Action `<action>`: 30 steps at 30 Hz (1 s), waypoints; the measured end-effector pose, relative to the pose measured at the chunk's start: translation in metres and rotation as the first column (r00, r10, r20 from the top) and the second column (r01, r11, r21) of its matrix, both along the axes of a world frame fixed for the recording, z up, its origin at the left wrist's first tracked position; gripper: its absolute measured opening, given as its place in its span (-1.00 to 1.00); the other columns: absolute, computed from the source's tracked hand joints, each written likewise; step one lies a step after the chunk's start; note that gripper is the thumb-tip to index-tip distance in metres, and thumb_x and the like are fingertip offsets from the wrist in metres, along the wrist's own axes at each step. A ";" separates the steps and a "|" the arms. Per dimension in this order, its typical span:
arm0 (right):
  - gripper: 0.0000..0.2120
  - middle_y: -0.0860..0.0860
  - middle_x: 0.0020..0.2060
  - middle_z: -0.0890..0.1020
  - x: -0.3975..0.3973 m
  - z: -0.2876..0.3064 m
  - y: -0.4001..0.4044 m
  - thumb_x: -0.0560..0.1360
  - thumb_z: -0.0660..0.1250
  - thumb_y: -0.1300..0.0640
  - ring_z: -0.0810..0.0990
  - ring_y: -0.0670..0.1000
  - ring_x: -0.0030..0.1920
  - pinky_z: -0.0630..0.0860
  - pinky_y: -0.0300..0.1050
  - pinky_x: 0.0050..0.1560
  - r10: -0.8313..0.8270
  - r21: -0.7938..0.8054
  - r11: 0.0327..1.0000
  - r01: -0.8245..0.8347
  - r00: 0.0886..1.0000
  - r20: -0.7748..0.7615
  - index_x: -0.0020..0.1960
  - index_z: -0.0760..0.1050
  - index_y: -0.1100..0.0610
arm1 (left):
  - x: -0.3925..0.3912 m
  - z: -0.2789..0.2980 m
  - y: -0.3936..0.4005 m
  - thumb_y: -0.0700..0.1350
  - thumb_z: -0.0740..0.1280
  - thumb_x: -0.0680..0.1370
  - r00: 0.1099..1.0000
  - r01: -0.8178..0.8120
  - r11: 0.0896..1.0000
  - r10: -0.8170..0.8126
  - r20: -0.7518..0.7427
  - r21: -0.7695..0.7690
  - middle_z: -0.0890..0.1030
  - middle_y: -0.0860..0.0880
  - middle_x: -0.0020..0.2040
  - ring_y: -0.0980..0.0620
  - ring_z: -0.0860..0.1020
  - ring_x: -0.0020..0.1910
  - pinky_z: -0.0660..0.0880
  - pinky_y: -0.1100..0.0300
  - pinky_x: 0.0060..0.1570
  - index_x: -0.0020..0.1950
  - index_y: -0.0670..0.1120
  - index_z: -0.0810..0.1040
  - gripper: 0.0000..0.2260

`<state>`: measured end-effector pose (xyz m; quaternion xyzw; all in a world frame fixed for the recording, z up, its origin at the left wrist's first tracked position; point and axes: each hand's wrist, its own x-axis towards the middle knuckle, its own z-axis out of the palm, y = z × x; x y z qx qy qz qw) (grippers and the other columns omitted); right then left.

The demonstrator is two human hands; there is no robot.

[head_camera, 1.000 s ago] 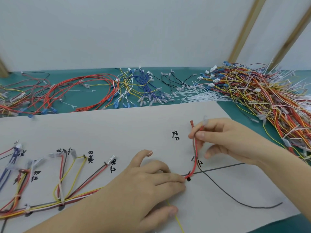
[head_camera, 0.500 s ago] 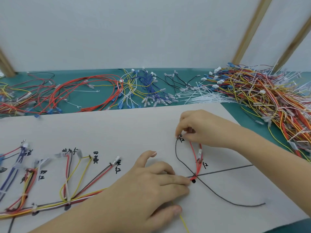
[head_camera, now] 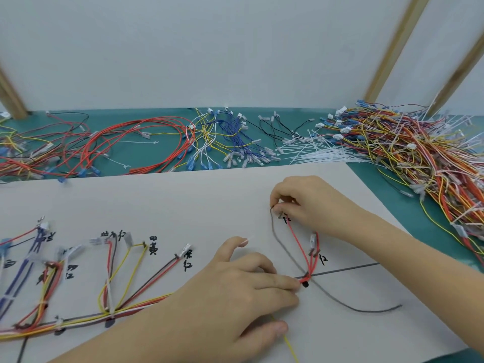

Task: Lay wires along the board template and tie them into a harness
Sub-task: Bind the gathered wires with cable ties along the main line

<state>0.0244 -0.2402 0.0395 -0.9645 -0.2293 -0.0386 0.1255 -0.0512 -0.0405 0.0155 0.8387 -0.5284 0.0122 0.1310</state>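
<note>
A pale board template (head_camera: 183, 205) is laid flat, marked with black lines and handwritten labels. Red wires (head_camera: 301, 247) are laid up from a black dot at the line junction toward a label, with a grey wire (head_camera: 282, 247) curved beside them. On the left, a tied harness (head_camera: 110, 314) of red, yellow, black and blue wires is spread along the template.

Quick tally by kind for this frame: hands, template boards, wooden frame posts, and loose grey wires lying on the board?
Hands: 2 (left hand, right hand)
Template board: 1
Wooden posts: 3 ()
Loose grey wire: 1
Total: 7
</note>
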 end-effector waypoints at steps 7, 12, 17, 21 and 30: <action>-0.94 -0.11 -0.41 0.55 0.014 0.015 0.021 0.41 0.35 0.15 0.48 -0.18 -0.38 0.37 -0.35 -0.33 -0.120 -0.036 0.993 0.115 0.981 -0.154 -0.24 0.56 0.05 | 0.001 -0.002 0.000 0.13 0.11 0.48 1.000 0.007 0.999 -0.007 0.002 -0.036 0.55 0.32 0.14 0.24 0.52 0.01 0.38 -0.03 0.16 0.07 0.19 0.58 -0.70; -0.90 0.10 -0.22 0.57 -0.011 0.006 0.045 0.45 0.19 0.14 0.52 0.17 -0.14 0.37 -0.10 -0.22 -0.103 -0.195 0.973 0.125 0.988 0.118 -0.12 0.47 0.11 | 0.001 -0.004 0.000 0.12 0.13 0.47 1.000 0.009 0.999 -0.009 -0.003 -0.052 0.56 0.31 0.13 0.23 0.52 0.02 0.36 -0.02 0.16 0.06 0.18 0.59 -0.71; -0.89 0.07 -0.54 0.48 -0.061 0.000 0.044 0.32 0.34 0.18 0.48 0.12 -0.46 0.36 -0.11 -0.27 -0.104 -0.163 0.976 0.144 0.967 0.232 -0.35 0.45 0.16 | 0.002 -0.004 0.000 0.12 0.13 0.46 0.999 0.026 0.999 -0.025 0.033 -0.044 0.56 0.32 0.13 0.22 0.53 0.00 0.35 -0.05 0.18 0.03 0.18 0.60 -0.71; -0.91 0.00 -0.43 0.53 -0.082 -0.005 0.030 0.41 0.20 0.16 0.51 0.03 -0.29 0.20 -0.17 0.22 -0.187 -0.090 0.977 0.195 0.978 0.090 -0.22 0.47 0.14 | 0.000 -0.007 0.002 0.02 0.19 0.46 0.998 0.017 0.989 -0.009 0.055 -0.145 0.60 0.29 0.03 0.20 0.50 -0.09 0.25 0.05 0.24 -0.07 0.13 0.61 -0.80; -0.88 -0.13 -0.28 0.56 -0.107 -0.014 0.027 0.50 0.08 0.06 0.46 -0.16 -0.23 0.18 -0.51 0.07 -0.177 0.354 0.916 0.192 0.981 -0.075 -0.13 0.37 0.04 | 0.004 -0.007 0.001 -0.05 0.06 0.46 0.925 -0.364 0.825 0.266 -0.271 -0.432 0.34 0.17 -0.35 0.26 0.30 -0.29 0.25 0.26 -0.09 -0.28 0.08 0.32 -0.87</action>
